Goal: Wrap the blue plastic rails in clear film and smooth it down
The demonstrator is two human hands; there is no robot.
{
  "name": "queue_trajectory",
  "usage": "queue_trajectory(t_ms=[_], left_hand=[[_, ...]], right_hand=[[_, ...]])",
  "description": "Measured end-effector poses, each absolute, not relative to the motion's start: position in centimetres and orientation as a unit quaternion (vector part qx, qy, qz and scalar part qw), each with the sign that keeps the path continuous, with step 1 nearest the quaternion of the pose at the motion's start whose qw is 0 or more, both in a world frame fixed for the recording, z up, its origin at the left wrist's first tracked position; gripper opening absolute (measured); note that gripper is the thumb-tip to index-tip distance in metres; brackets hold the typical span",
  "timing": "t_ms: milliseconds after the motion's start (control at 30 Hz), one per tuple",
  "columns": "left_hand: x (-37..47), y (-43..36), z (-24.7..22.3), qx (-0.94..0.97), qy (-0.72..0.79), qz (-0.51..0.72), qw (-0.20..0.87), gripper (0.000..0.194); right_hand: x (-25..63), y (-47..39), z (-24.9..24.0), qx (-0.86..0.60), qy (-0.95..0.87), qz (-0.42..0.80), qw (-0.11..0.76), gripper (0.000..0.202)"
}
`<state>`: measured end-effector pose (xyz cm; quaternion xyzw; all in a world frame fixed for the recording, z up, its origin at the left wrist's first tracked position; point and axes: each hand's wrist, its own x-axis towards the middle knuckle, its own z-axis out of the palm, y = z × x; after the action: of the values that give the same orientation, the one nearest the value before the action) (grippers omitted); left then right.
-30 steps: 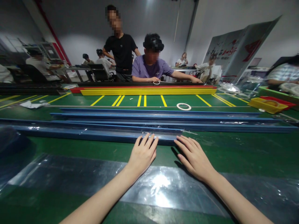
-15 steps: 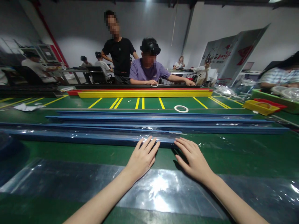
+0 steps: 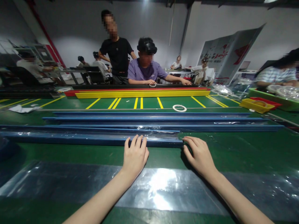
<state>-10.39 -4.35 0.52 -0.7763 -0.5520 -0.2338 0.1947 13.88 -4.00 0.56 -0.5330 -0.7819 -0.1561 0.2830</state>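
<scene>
The nearest blue strip, partly covered with clear film, lies across the green table. On its front edge rests my left hand, palm down with the fingers spread. My right hand is at the strip's right end, fingertips touching or very near it, thumb apart from the fingers. Behind are several more blue strips, roughly parallel. A wide sheet of clear film lies flat under my forearms.
A white tape ring lies behind the blue strips. Farther back are a yellow strip and a red one. A yellow tray stands at right. Across the table, a person in purple sits beside a standing person.
My left hand has moved left along the strip, and my right hand has shifted right to its end. The near strip's end now shows farther right. The view has turned slightly.
</scene>
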Motion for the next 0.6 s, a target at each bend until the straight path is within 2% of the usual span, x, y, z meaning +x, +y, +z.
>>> queue_trajectory(t_ms=[200,367,467,600], left_hand=[[-10.51,-3.96,0.06,-0.815,-0.489,-0.241,0.198,0.035],[-10.64,-3.78,-0.14,-0.862,-0.425,-0.212,0.177,0.043],[-10.66,-3.78,-0.06,-0.863,-0.427,-0.210,0.169,0.043],[-10.60,-3.82,-0.02,-0.846,-0.452,-0.223,0.174,0.039]], right_hand=[[13.14,-4.21,0.30,-0.477,-0.829,-0.128,0.262,0.039],[13.07,-4.23,0.40,-0.438,-0.867,-0.106,0.211,0.048],[13.17,-4.19,0.41,-0.425,-0.878,-0.101,0.195,0.049],[13.21,-4.16,0.34,-0.438,-0.863,-0.120,0.224,0.045]])
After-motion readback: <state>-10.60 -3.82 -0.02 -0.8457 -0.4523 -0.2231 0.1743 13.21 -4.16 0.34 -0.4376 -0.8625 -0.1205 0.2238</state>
